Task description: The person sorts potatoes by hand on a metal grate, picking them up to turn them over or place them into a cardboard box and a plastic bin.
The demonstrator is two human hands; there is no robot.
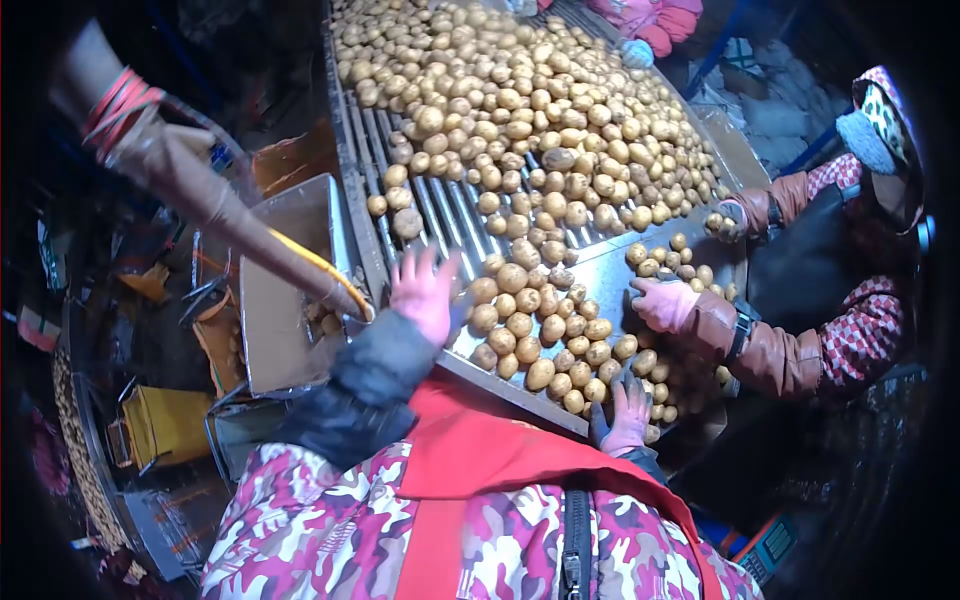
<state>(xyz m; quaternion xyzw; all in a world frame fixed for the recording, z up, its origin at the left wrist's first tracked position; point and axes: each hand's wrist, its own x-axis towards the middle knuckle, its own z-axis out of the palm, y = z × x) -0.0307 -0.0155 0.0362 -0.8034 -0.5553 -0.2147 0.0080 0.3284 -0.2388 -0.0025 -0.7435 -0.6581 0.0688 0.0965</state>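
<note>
Many potatoes (520, 110) cover a slatted metal table (440, 215), and a looser group (545, 320) lies on its smooth lower plate (600, 275). My left hand (425, 297), in a pink glove, is raised with fingers spread over the left edge of the slats, holding nothing. Beside the potatoes at the lower right of the plate is my right hand (627, 412), also gloved in pink. Its fingers are extended and apart, and they are next to several potatoes at the plate's edge.
Across the plate at right, a co-worker's gloved hands (665, 303) are among potatoes. A cloth-wrapped pole (215, 205) slants in from the upper left above a cardboard box (290, 335). A yellow crate (170, 425) stands at lower left. Another person's pink sleeve (660, 22) shows at the top.
</note>
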